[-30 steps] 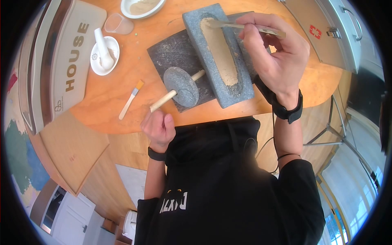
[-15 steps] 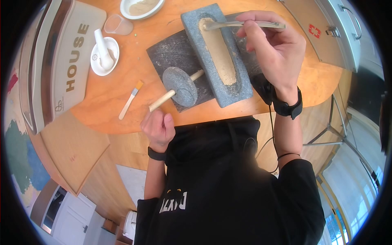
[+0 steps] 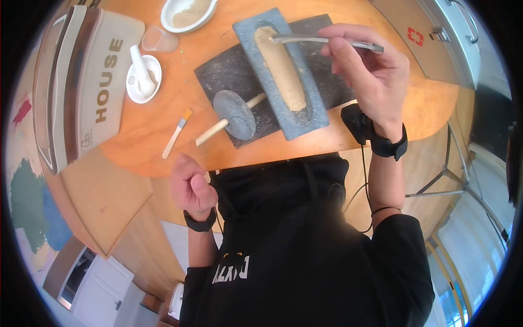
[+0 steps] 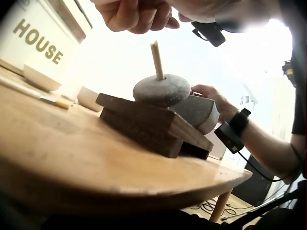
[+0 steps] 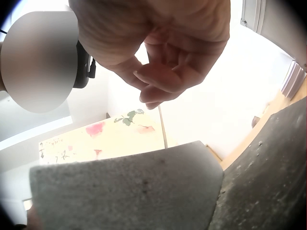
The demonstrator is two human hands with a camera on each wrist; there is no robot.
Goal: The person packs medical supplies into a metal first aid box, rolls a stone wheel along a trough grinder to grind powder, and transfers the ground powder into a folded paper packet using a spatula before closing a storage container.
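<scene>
My right hand (image 3: 376, 76) pinches the handle of a slim spoon (image 3: 343, 41) between thumb and fingers. The spoon's tip meets pale tan powder (image 3: 282, 68) at the far end of a grey stone trough (image 3: 309, 125). In the right wrist view the hand (image 5: 168, 52) hangs above the trough's end (image 5: 129, 187), and the spoon is hidden. Left of the trough leans a round stone grinding wheel (image 3: 234, 115) on a wooden rod. My left hand (image 3: 192, 185), loosely curled and holding nothing, hovers by the table's front edge, near the rod's end.
A dark board (image 3: 223, 68) lies under trough and wheel. To the left are a flat brush (image 3: 178, 133), a white mortar with pestle (image 3: 144, 87), a clear cup (image 3: 159, 40), a white bowl (image 3: 188, 24) and a HOUSE box (image 3: 90, 82). A silver case (image 3: 425, 54) stands right.
My left hand has drawn back, down and left, from the wooden rod's end. The spoon has turned more edge-on in my right hand, its tip still at the trough's far end. The head view has shifted slightly.
</scene>
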